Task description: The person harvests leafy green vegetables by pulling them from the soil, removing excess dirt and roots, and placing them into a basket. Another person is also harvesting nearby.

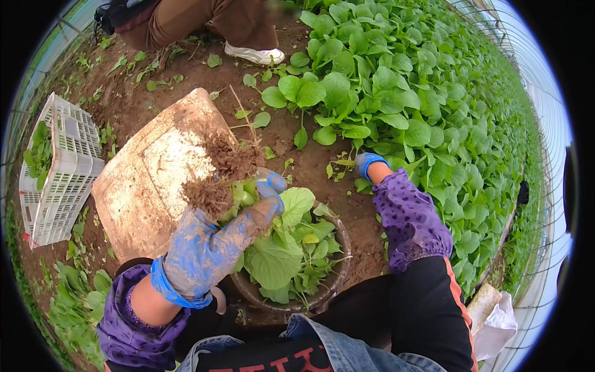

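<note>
My left hand (pixel 223 242), in a muddy blue glove, grips a bunch of leafy greens (pixel 274 255) by the pale stem bases. Clumps of soil-caked roots (pixel 214 186) stick out past the fingers, above the corner of a dirty pale board. The broad leaves hang over a round brown tub (pixel 345 242) with more loose leaves in it. My right hand (pixel 369 165), also blue-gloved, reaches low to the near edge of the bed of leafy greens (pixel 395 93). Thin yellowish stems (pixel 345 162) show at its left side; its fingers are hidden.
The pale board (pixel 153 172) lies on bare soil. Left of it, a white plastic crate (pixel 69 176) holds some greens. More greens (pixel 74 297) lie at lower left. Another person's leg and white shoe (pixel 255 53) are at the top. Hooped film wall (pixel 548 116) rises at right.
</note>
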A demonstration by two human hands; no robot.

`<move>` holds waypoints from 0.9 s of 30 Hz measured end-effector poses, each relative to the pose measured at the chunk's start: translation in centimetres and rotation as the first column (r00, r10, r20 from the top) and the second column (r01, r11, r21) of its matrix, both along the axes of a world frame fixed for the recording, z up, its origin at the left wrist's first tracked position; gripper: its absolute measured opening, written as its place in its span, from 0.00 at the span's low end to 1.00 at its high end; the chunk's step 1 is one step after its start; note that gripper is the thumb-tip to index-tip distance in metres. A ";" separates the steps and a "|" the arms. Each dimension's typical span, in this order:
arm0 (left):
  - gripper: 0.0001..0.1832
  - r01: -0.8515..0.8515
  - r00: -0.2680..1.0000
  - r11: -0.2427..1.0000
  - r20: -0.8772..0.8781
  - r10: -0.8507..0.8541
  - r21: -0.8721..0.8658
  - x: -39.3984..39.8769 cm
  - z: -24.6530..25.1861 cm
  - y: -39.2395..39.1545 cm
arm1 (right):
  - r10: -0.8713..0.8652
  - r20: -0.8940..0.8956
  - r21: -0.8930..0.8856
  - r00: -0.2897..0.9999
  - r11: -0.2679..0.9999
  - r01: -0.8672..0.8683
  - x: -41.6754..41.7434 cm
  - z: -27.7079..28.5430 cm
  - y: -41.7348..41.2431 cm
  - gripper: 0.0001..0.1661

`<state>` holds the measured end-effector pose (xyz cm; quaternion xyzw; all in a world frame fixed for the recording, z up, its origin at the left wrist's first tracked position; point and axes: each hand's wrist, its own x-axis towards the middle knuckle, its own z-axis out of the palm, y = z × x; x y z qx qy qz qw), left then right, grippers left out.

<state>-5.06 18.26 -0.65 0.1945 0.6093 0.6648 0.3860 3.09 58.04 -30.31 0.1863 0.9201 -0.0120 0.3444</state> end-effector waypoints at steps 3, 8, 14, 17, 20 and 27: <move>0.10 -0.031 0.999 0.997 -0.013 0.032 0.077 -0.4 -1.1 -0.5 | -0.160 -0.212 -0.369 0.964 0.927 0.073 1.0 6.0 -1.4 0.17; 0.15 0.012 0.993 0.999 -0.118 -0.008 0.038 -0.9 -0.9 0.0 | -0.177 -0.139 -0.357 0.974 0.927 0.118 4.8 8.0 -2.2 0.23; 0.14 -0.014 0.989 0.997 -0.148 0.026 0.081 -1.0 -2.1 -0.3 | -0.268 -0.203 -0.228 0.942 0.948 0.221 6.3 6.5 -7.5 0.22; 0.13 -0.049 0.996 0.992 -0.069 0.057 0.121 -1.2 -2.4 -0.3 | -0.225 -0.181 -0.183 0.957 0.964 0.192 7.0 3.0 -9.3 0.19; 0.11 -0.041 0.999 0.989 0.032 0.036 0.142 -0.9 -2.6 0.2 | -0.224 -0.059 -0.215 0.973 0.955 0.206 8.7 2.3 -8.8 0.20; 0.13 -0.077 0.994 0.997 0.077 0.077 -0.010 -1.1 -2.7 -0.2 | -0.751 0.137 -0.965 0.645 -0.248 -0.083 4.2 24.1 -18.7 0.25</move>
